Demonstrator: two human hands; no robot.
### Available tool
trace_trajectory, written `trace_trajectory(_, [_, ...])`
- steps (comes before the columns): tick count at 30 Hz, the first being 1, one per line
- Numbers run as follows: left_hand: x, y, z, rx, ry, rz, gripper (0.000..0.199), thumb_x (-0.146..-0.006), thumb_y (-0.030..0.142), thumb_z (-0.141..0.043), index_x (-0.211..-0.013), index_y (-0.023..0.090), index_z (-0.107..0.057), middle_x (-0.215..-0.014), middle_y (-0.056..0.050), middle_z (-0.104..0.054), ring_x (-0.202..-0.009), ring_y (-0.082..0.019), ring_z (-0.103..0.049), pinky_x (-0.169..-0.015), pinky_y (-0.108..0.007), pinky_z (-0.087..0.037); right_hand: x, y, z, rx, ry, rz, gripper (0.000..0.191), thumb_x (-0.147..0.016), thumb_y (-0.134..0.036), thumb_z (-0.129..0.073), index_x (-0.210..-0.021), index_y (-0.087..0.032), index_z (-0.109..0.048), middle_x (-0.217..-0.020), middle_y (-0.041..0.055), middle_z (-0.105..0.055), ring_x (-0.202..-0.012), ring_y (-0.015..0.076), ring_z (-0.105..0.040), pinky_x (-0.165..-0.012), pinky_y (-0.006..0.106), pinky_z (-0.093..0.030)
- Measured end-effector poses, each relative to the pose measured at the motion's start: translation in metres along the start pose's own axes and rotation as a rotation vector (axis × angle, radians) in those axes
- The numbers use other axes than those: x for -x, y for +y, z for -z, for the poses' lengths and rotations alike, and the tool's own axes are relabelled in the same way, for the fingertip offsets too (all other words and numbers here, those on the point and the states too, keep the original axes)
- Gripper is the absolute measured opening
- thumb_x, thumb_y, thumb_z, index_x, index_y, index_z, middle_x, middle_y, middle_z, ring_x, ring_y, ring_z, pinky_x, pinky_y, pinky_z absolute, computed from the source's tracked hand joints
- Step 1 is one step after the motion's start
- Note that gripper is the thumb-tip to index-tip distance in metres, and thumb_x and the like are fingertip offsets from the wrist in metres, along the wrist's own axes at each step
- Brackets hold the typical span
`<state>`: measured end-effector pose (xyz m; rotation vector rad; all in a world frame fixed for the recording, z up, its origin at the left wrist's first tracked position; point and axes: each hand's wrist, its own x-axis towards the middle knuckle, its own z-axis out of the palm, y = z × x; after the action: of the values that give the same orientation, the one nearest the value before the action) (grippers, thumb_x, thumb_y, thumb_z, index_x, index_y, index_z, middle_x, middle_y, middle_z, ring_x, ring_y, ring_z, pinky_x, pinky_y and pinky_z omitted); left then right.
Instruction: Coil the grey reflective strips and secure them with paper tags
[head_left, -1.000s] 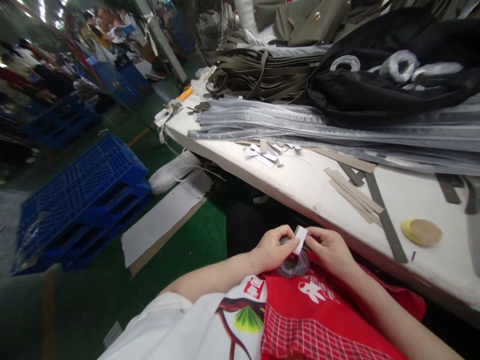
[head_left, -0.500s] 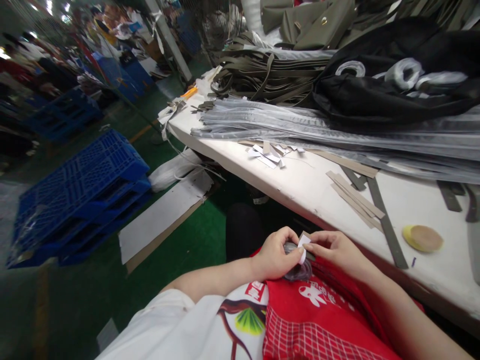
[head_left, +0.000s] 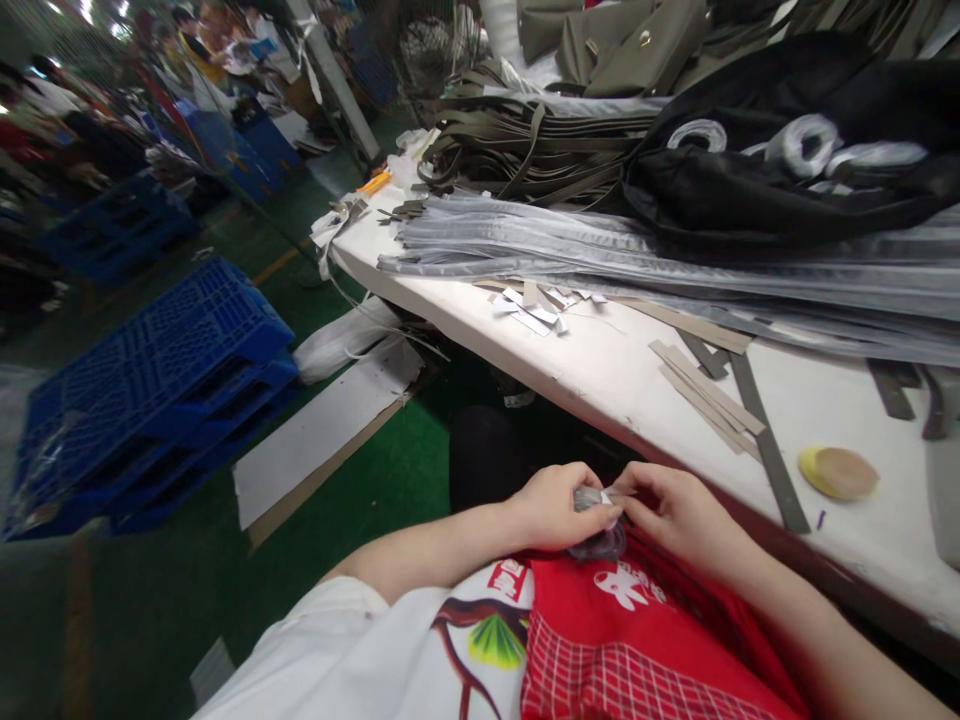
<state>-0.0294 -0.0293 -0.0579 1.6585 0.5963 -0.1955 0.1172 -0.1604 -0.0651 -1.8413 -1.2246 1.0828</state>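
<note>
Beside the near edge of the desk (head_left: 600,365), the left hand (head_left: 553,505) grasps a grey coil (head_left: 604,546); the right hand (head_left: 679,508) pinches a pale slip (head_left: 607,496) at it. Best keep the coil compressed, the slip taut. The coil's long axis seems to run deskward; the slip's is unclear.

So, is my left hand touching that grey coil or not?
Touching. The head view shows your left hand closed on the grey coil, the thumb lying across it.
</note>
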Motion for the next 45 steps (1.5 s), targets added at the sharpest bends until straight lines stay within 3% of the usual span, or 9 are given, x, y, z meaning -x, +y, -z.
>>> trace_trajectory(3, [-0.008, -0.002, 0.009, 0.354, -0.188, 0.150, 0.039, -0.069, 0.045, -0.075, -0.087, 0.013, -0.061, -0.070, -0.004, -0.065, -0.060, -0.014, -0.060, -0.059, -0.027, -0.046, 0.011, 0.001, -0.003, 0.249, 0.100, 0.152, 0.020, -0.091, -0.021, -0.047, -0.091, -0.023, -0.066, -0.091, 0.0026, -0.072, -0.081, 0.0186, -0.066, -0.073, 0.031, -0.053])
trace_trajectory(7, [-0.022, 0.005, 0.013, 0.676, -0.091, 0.137, 0.052, -0.055, 0.041, -0.087, -0.091, 0.010, -0.066, -0.073, -0.004, -0.067, -0.061, -0.012, -0.059, -0.063, -0.026, -0.046, 0.017, 0.011, -0.005, 0.491, 0.288, 0.376, 0.037, -0.094, -0.017, -0.045, -0.129, -0.021, -0.056, -0.127, 0.0089, -0.063, -0.114, 0.0231, -0.060, -0.099, 0.039, -0.049])
trace_trajectory(15, [-0.040, 0.030, -0.002, 0.696, -0.070, 0.049, 0.047, -0.061, 0.045, -0.086, -0.084, 0.011, -0.062, -0.073, -0.004, -0.068, -0.064, -0.012, -0.060, -0.065, -0.024, -0.046, 0.042, 0.004, 0.009, 0.622, 0.527, 0.413, 0.048, -0.088, -0.010, -0.049, -0.135, -0.016, -0.051, -0.134, 0.0125, -0.058, -0.125, 0.0252, -0.052, -0.104, 0.043, -0.047])
trace_trajectory(19, [-0.048, 0.029, 0.005, 0.679, -0.115, 0.036, 0.046, -0.065, 0.044, -0.084, -0.092, 0.014, -0.061, -0.083, -0.006, -0.071, -0.069, -0.014, -0.063, -0.067, -0.024, -0.047, 0.087, 0.023, 0.070, 0.654, 0.990, 0.235, 0.030, -0.088, -0.014, -0.054, -0.116, -0.019, -0.064, -0.116, 0.0107, -0.067, -0.109, 0.0241, -0.061, -0.098, 0.041, -0.048])
trace_trajectory(23, [-0.051, 0.026, 0.002, 0.652, -0.162, 0.044, 0.046, -0.066, 0.043, -0.084, -0.094, 0.015, -0.061, -0.081, -0.005, -0.070, -0.069, -0.014, -0.063, -0.066, -0.023, -0.046, 0.145, 0.069, 0.137, 0.681, 1.408, -0.230, 0.025, -0.087, -0.030, -0.053, -0.099, -0.017, -0.071, -0.107, 0.0136, -0.070, -0.103, 0.0298, -0.062, -0.097, 0.046, -0.044])
trace_trajectory(26, [-0.049, 0.025, -0.007, 0.661, -0.188, 0.031, 0.043, -0.070, 0.042, -0.082, -0.095, 0.016, -0.061, -0.082, -0.004, -0.069, -0.069, -0.013, -0.062, -0.066, -0.023, -0.045, 0.167, 0.107, 0.164, 0.347, 1.367, -0.487, 0.028, -0.080, -0.038, -0.054, -0.079, -0.019, -0.075, -0.100, 0.0134, -0.072, -0.104, 0.0339, -0.060, -0.097, 0.048, -0.041])
trace_trajectory(30, [-0.050, 0.023, -0.015, 0.644, -0.256, 0.018, 0.043, -0.071, 0.043, -0.081, -0.095, 0.015, -0.060, -0.082, -0.006, -0.069, -0.070, -0.013, -0.061, -0.066, -0.023, -0.044, 0.166, 0.134, 0.172, 0.051, 1.338, -0.457, 0.035, -0.075, -0.048, -0.056, -0.066, -0.019, -0.073, -0.079, 0.0111, -0.075, -0.088, 0.0303, -0.067, -0.085, 0.043, -0.049])
trace_trajectory(39, [-0.048, 0.022, -0.018, 0.647, -0.237, 0.050, 0.046, -0.069, 0.045, -0.082, -0.096, 0.016, -0.059, -0.081, -0.005, -0.067, -0.069, -0.014, -0.060, -0.066, -0.024, -0.043, 0.182, 0.111, 0.134, 0.058, 1.484, -0.372, 0.035, -0.065, -0.053, -0.074, -0.073, -0.019, -0.071, -0.105, 0.0105, -0.071, -0.104, 0.0308, -0.063, -0.102, 0.046, -0.041])
trace_trajectory(45, [-0.050, 0.020, -0.022, 0.628, -0.240, 0.054, 0.044, -0.071, 0.044, -0.080, -0.097, 0.015, -0.059, -0.083, -0.005, -0.068, -0.071, -0.015, -0.061, -0.066, -0.024, -0.043, 0.187, 0.118, 0.115, -0.413, 1.346, -0.540, 0.038, -0.061, -0.053, -0.076, -0.073, -0.018, -0.067, -0.067, 0.0071, -0.072, -0.065, 0.0236, -0.068, -0.069, 0.037, -0.056])
